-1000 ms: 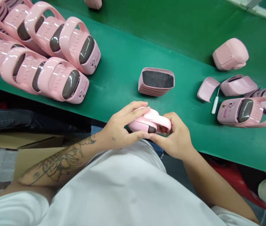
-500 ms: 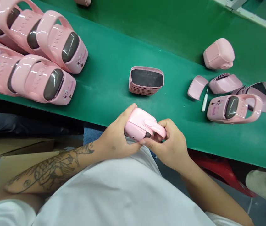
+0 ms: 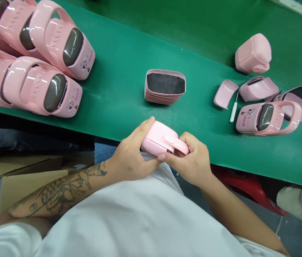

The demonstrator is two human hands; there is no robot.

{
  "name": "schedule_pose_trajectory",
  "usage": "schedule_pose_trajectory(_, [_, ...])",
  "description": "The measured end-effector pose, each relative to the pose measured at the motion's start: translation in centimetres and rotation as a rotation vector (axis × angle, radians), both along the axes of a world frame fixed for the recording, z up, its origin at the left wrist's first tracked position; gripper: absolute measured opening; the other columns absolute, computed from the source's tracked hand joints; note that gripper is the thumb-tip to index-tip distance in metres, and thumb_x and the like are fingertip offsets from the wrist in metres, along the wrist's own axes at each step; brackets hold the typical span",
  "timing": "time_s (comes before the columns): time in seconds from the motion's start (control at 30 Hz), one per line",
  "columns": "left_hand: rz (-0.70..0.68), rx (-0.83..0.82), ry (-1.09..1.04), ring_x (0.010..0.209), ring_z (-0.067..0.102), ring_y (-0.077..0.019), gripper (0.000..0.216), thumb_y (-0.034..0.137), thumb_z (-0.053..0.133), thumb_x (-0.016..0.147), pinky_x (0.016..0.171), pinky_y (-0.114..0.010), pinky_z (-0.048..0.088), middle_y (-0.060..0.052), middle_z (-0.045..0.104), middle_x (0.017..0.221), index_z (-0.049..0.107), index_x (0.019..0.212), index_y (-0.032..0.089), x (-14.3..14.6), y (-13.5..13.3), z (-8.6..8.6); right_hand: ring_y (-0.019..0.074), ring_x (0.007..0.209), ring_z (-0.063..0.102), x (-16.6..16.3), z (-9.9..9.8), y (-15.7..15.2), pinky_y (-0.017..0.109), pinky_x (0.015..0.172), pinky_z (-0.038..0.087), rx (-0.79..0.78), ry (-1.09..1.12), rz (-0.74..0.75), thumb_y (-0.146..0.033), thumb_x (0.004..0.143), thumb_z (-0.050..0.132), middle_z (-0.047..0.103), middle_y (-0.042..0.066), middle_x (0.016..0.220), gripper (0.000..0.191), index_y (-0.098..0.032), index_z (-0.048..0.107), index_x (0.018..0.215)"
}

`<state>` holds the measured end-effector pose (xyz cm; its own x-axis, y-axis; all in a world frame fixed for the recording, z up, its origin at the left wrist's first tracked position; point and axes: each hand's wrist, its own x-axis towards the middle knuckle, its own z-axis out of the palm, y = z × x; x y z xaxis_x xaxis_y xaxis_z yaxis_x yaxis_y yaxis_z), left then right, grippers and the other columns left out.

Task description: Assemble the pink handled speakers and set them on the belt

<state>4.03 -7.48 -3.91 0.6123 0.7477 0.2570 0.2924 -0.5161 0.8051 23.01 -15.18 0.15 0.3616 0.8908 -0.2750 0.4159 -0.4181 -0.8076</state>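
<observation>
Close to my body, a pink plastic housing with a loop handle (image 3: 157,137) is held in both hands at the bench's near edge. My left hand (image 3: 132,157) wraps round its left end, fingers on the far side and thumb underneath. At the handle end, my right hand (image 3: 192,160) grips it, its thumb pressing on the lower side near a small dark window. My fingers hide part of the handle and the printed face. Beyond my hands stands a nested stack of pink-rimmed dark-lined shells (image 3: 165,85).
Several finished-looking pink housings (image 3: 57,92) stand in rows at the left on the green bench (image 3: 119,53). To the right lie a curved pink panel (image 3: 225,94), a white-handled screwdriver (image 3: 233,111), stacked panels (image 3: 259,89), another housing (image 3: 267,117) and a plain pink body (image 3: 254,53).
The held housing has tilted slightly, so less of its printed face and dark window shows. Both hands keep their grip. The view has shifted a little.
</observation>
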Motion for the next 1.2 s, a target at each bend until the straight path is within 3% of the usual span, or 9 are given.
schedule_pose_trajectory(0.23, [-0.075, -0.061, -0.05, 0.147, 0.056, -0.0399, 0.098, 0.041, 0.085, 0.084, 0.122, -0.05, 0.049, -0.021, 0.054, 0.162, 0.038, 0.167, 0.017, -0.6, 0.6, -0.3, 0.0079, 0.056, 0.033, -0.7, 0.2, -0.3, 0.021, 0.047, 0.028, 0.014, 0.093, -0.067, -0.051, 0.064, 0.094, 0.041, -0.009, 0.058, 0.059, -0.023, 0.043, 0.064])
schedule_pose_trajectory(0.43, [-0.287, -0.668, -0.271, 0.146, 0.055, -0.0377, 0.072, 0.053, 0.067, 0.099, 0.124, -0.052, 0.044, -0.014, 0.055, 0.162, 0.047, 0.163, 0.027, -1.7, 3.4, -1.4, 0.0079, 0.054, 0.035, -0.5, 0.3, -0.4, 0.021, 0.047, 0.029, -0.016, 0.105, -0.071, -0.052, 0.063, 0.093, 0.043, -0.009, 0.058, 0.057, -0.023, 0.045, 0.064])
schedule_pose_trajectory(0.63, [-0.27, -0.889, -0.405, 0.147, 0.056, -0.0378, 0.073, 0.044, 0.077, 0.095, 0.122, -0.05, 0.047, -0.014, 0.058, 0.161, 0.051, 0.161, 0.025, -1.3, 2.3, -1.8, 0.0098, 0.054, 0.038, -0.4, 0.6, -0.9, 0.023, 0.047, 0.032, -0.048, -0.032, 0.019, -0.057, 0.073, 0.087, 0.047, -0.008, 0.061, 0.054, -0.024, 0.045, 0.07])
schedule_pose_trajectory(0.7, [-0.213, -0.872, -0.399, 0.145, 0.058, -0.0381, 0.074, 0.042, 0.081, 0.091, 0.122, -0.052, 0.048, -0.014, 0.06, 0.159, 0.055, 0.158, 0.025, -1.3, 1.8, -1.3, 0.0121, 0.059, 0.044, -0.5, 0.8, -1.1, 0.025, 0.049, 0.038, -0.036, -0.123, 0.016, -0.065, 0.071, 0.087, 0.051, -0.006, 0.069, 0.057, -0.025, 0.046, 0.075])
schedule_pose_trajectory(0.77, [-0.188, -0.814, -0.337, 0.144, 0.06, -0.0381, 0.076, 0.041, 0.085, 0.088, 0.122, -0.053, 0.049, -0.014, 0.06, 0.158, 0.056, 0.157, 0.026, -1.4, 1.5, -0.8, 0.0176, 0.074, 0.057, -0.5, 1.0, -1.2, 0.031, 0.059, 0.051, 0.003, -0.197, 0.009, -0.07, 0.07, 0.087, 0.062, 0.001, 0.089, 0.059, -0.025, 0.055, 0.092])
schedule_pose_trajectory(0.83, [-0.193, -0.718, -0.256, 0.143, 0.061, -0.0378, 0.077, 0.042, 0.086, 0.087, 0.122, -0.054, 0.05, -0.014, 0.06, 0.158, 0.057, 0.157, 0.028, -1.4, 1.5, -0.5, 0.0272, 0.106, 0.066, -0.3, 1.3, -1.3, 0.041, 0.082, 0.06, 0.022, -0.23, 0.083, -0.069, 0.078, 0.083, 0.065, 0.011, 0.125, 0.068, -0.024, 0.06, 0.123])
schedule_pose_trajectory(0.9, [-0.228, -0.589, -0.193, 0.144, 0.06, -0.0378, 0.08, 0.043, 0.088, 0.084, 0.123, -0.054, 0.049, -0.014, 0.06, 0.158, 0.058, 0.156, 0.029, -1.4, 1.8, -0.6, 0.0339, 0.134, 0.059, 0.0, 1.9, -1.2, 0.052, 0.105, 0.057, -0.004, -0.22, 0.213, -0.065, 0.088, 0.076, 0.056, 0.016, 0.151, 0.073, -0.026, 0.055, 0.144])
schedule_pose_trajectory(1.03, [-0.353, -0.407, -0.208, 0.151, 0.053, -0.039, 0.095, 0.053, 0.094, 0.074, 0.123, -0.056, 0.048, -0.015, 0.057, 0.161, 0.055, 0.158, 0.031, -0.7, 2.3, -1.5, 0.0375, 0.148, 0.052, 0.7, 3.2, -1.0, 0.062, 0.121, 0.046, -0.092, -0.168, 0.347, -0.06, 0.091, 0.075, 0.057, 0.013, 0.159, 0.074, -0.028, 0.051, 0.153])
schedule_pose_trajectory(1.2, [-0.434, -0.374, -0.264, 0.154, 0.049, -0.04, 0.101, 0.056, 0.093, 0.074, 0.126, -0.058, 0.044, -0.016, 0.054, 0.163, 0.049, 0.162, 0.032, 0.5, 2.3, -2.2, 0.032, 0.145, 0.057, 1.0, 4.0, -1.0, 0.052, 0.118, 0.052, -0.119, -0.041, 0.38, -0.053, 0.095, 0.075, 0.055, 0.008, 0.162, 0.073, -0.031, 0.047, 0.158])
